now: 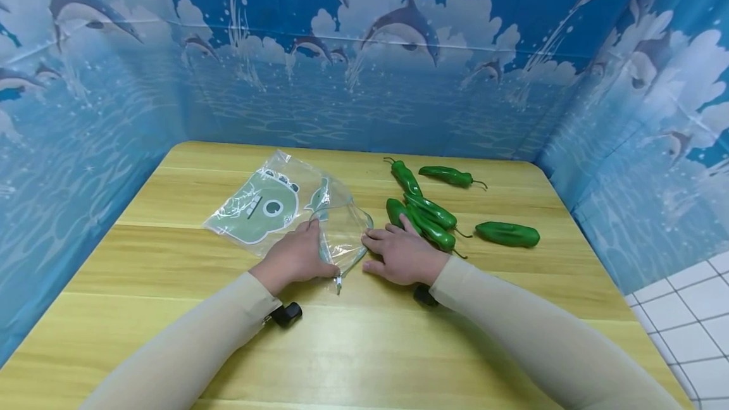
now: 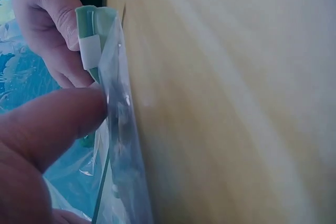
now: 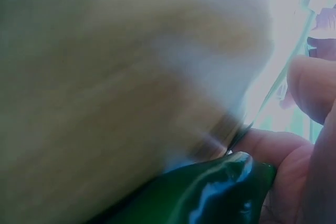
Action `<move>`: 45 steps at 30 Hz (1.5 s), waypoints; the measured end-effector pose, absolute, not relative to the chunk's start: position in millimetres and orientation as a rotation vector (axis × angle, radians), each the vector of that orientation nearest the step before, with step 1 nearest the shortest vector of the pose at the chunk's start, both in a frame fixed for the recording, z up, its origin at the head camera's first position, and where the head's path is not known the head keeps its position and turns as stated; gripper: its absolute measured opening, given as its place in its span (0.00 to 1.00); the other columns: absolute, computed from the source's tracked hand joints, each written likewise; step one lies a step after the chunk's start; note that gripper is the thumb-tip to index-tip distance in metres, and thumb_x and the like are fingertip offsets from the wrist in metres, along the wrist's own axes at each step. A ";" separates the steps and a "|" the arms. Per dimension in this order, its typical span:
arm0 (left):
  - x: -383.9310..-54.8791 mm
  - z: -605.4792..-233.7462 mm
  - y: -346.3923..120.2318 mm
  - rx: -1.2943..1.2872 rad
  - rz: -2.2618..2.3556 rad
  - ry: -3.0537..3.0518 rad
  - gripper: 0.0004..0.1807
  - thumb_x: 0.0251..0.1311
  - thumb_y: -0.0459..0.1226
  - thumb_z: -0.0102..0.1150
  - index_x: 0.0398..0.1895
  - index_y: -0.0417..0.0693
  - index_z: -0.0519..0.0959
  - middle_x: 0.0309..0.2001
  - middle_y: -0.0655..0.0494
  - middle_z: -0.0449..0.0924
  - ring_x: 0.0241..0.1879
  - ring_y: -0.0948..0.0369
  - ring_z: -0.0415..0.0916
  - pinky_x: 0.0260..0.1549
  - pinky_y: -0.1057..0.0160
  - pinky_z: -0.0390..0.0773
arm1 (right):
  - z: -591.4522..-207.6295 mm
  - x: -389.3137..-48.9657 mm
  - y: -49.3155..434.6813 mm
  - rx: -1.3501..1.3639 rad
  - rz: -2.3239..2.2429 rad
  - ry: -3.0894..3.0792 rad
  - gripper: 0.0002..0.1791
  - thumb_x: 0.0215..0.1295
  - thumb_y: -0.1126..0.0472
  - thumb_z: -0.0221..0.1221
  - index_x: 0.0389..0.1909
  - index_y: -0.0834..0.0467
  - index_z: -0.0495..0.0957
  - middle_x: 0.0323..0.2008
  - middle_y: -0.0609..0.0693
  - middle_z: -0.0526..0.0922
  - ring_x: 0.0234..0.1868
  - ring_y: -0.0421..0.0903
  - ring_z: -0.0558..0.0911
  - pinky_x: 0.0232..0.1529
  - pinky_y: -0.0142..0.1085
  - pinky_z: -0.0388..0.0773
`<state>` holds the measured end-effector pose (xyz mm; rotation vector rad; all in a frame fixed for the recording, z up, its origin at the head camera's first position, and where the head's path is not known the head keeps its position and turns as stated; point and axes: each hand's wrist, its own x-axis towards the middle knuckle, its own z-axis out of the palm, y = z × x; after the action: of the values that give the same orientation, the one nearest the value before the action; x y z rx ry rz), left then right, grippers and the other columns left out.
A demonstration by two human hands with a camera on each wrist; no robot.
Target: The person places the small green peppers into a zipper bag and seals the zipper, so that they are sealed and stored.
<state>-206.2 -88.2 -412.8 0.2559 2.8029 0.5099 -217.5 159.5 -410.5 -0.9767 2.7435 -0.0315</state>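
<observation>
A clear zip bag (image 1: 336,233) with a green cartoon print lies on the table, its mouth spread in a loop toward the right. My left hand (image 1: 296,255) holds the near side of the mouth, its thumb (image 2: 63,121) pressed on the plastic close to the white slider (image 1: 338,281). At the loop's right side, my right hand (image 1: 401,255) touches the green-edged rim with its fingertips, thumb apart from the fingers. Several green peppers lie right beside that hand, and one finger rests against the nearest pepper (image 1: 398,212). A pepper (image 3: 210,192) also fills the bottom of the right wrist view.
Another pepper (image 1: 508,234) lies apart to the right, and one more (image 1: 447,174) lies farther back. The wooden table (image 1: 353,359) is bordered by a blue dolphin-print curtain (image 1: 364,100). White tiles (image 1: 695,321) show at the right edge.
</observation>
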 end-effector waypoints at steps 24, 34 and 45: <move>-203.3 -415.3 -87.1 0.217 0.404 2.815 0.70 0.49 0.71 0.71 0.83 0.37 0.54 0.83 0.39 0.56 0.83 0.38 0.49 0.71 0.22 0.57 | -407.1 -218.9 169.1 -1.044 -0.072 2.721 0.38 0.81 0.37 0.49 0.82 0.53 0.62 0.82 0.51 0.61 0.81 0.64 0.61 0.80 0.71 0.40; -203.7 -415.0 -85.7 0.199 0.382 2.826 0.71 0.46 0.72 0.71 0.83 0.37 0.54 0.83 0.41 0.57 0.81 0.36 0.52 0.68 0.23 0.61 | -386.7 -233.2 188.3 -0.999 -0.367 2.840 0.34 0.81 0.44 0.53 0.80 0.58 0.65 0.81 0.57 0.63 0.82 0.63 0.61 0.81 0.62 0.53; -203.4 -413.2 -85.4 0.185 0.341 2.813 0.72 0.46 0.74 0.69 0.83 0.37 0.54 0.84 0.43 0.55 0.82 0.34 0.49 0.68 0.25 0.64 | -353.2 -274.7 253.7 -0.562 -0.680 2.963 0.37 0.80 0.48 0.57 0.83 0.56 0.59 0.83 0.62 0.57 0.81 0.66 0.60 0.75 0.66 0.62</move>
<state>-203.4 -85.4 -413.2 0.1854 2.8127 0.3406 -274.7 253.7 -353.2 -0.5624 2.9631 -0.6801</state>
